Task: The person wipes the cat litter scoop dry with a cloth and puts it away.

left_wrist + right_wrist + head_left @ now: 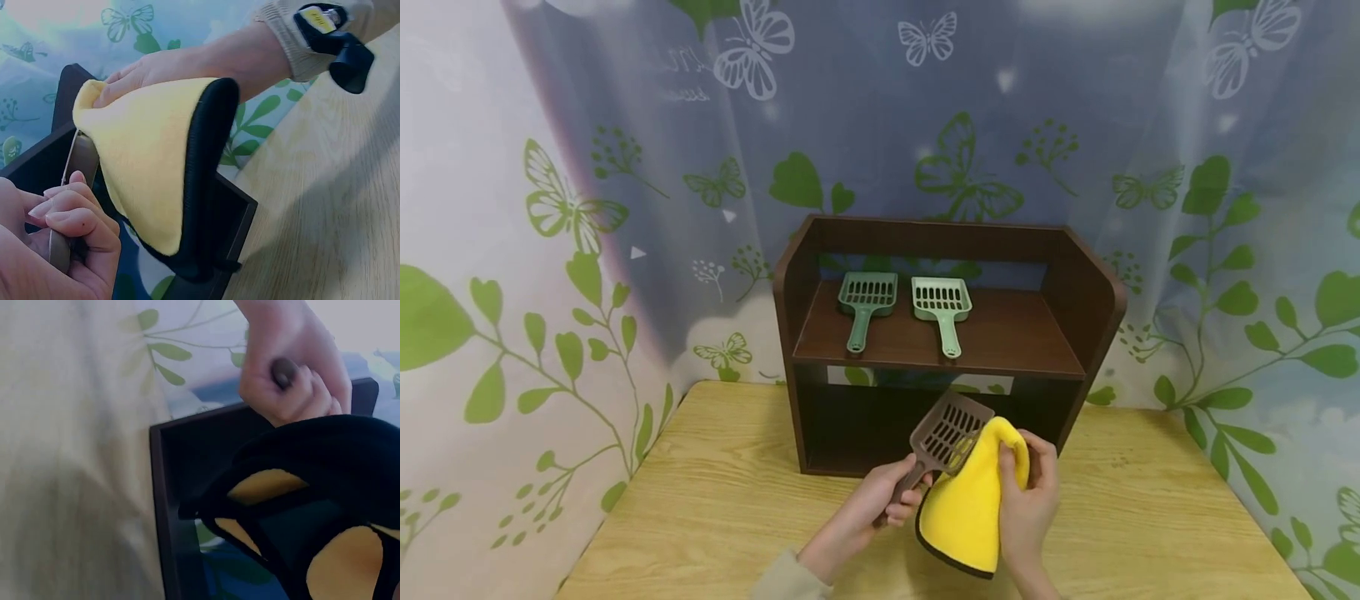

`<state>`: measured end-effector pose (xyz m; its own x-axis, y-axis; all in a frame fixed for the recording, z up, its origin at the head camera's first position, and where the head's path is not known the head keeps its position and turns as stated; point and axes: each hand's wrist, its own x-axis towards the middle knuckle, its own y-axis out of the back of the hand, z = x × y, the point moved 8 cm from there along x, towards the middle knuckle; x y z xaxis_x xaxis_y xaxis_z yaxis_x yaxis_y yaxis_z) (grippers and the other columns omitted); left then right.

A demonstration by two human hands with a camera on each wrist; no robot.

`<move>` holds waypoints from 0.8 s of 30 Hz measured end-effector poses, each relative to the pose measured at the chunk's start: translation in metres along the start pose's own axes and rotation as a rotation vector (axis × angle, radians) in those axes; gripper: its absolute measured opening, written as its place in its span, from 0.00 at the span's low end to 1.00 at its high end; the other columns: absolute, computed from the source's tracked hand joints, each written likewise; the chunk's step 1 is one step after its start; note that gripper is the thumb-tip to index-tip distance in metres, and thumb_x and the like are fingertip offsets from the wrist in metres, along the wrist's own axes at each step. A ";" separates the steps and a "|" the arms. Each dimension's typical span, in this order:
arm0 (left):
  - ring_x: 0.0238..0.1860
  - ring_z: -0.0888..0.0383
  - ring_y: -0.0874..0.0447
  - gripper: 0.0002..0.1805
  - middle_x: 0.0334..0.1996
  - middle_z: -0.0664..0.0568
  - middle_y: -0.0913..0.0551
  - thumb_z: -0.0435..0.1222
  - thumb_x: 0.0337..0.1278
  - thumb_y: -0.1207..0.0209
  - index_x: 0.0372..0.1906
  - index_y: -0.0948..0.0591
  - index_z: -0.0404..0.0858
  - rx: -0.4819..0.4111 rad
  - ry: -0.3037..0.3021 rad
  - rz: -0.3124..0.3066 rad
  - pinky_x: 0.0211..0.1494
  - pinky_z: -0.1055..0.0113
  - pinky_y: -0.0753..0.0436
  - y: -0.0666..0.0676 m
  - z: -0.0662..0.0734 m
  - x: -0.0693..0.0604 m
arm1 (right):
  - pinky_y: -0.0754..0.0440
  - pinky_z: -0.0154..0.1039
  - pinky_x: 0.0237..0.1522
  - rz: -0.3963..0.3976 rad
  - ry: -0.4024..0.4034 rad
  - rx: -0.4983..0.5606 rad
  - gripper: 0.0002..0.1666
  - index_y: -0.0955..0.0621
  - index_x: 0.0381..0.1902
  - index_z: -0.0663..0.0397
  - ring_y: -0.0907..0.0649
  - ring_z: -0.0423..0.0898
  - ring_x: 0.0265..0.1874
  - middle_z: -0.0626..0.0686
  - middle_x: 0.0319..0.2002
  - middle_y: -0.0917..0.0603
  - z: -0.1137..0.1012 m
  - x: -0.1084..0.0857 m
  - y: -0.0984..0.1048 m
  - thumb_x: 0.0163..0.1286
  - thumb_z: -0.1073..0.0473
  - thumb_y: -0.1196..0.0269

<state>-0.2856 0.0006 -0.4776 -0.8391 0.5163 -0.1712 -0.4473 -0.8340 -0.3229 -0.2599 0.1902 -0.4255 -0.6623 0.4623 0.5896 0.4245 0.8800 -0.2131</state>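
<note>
A brown slotted litter scoop (951,429) is held by its handle in my left hand (880,500), tilted with its slotted head up and to the right. My right hand (1028,492) pinches a yellow cloth (962,517) with a dark edge, which lies against the right side of the scoop's head and covers part of it. In the left wrist view the cloth (147,162) hangs between the two hands, and the fingers of my left hand (75,237) curl round the handle. The right wrist view shows the handle's end (284,372) poking out of the left fist.
Behind the hands stands a dark brown two-tier shelf (940,362) on a light wooden table (700,500). On its upper board lie a dark green scoop (865,296) and a light green scoop (946,304), handles toward me. A patterned curtain (865,100) hangs behind and beside the table.
</note>
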 end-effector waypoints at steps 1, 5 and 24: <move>0.15 0.70 0.45 0.21 0.19 0.60 0.35 0.49 0.82 0.59 0.42 0.23 0.38 0.005 0.002 0.003 0.18 0.79 0.42 0.000 0.000 -0.001 | 0.19 0.23 0.39 0.010 -0.008 0.005 0.15 0.27 0.54 0.77 0.19 0.38 0.40 0.48 0.45 0.21 0.001 0.003 0.002 0.73 0.73 0.41; 0.14 0.71 0.45 0.22 0.19 0.60 0.34 0.50 0.81 0.56 0.41 0.21 0.38 0.021 0.017 0.011 0.19 0.79 0.41 0.003 -0.001 -0.004 | 0.18 0.24 0.39 0.044 -0.038 0.016 0.16 0.27 0.55 0.76 0.18 0.39 0.39 0.49 0.45 0.20 0.004 0.013 0.007 0.74 0.71 0.40; 0.15 0.66 0.42 0.24 0.20 0.56 0.27 0.50 0.79 0.52 0.51 0.17 0.34 0.300 -0.112 0.022 0.21 0.74 0.40 0.006 0.037 -0.021 | 0.18 0.24 0.37 0.043 -0.198 -0.009 0.14 0.23 0.52 0.70 0.19 0.39 0.37 0.49 0.41 0.18 0.011 0.021 0.038 0.73 0.68 0.37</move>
<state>-0.2821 -0.0223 -0.4418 -0.8708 0.4871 -0.0658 -0.4864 -0.8733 -0.0281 -0.2646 0.2341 -0.4301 -0.7511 0.5131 0.4155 0.4604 0.8581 -0.2274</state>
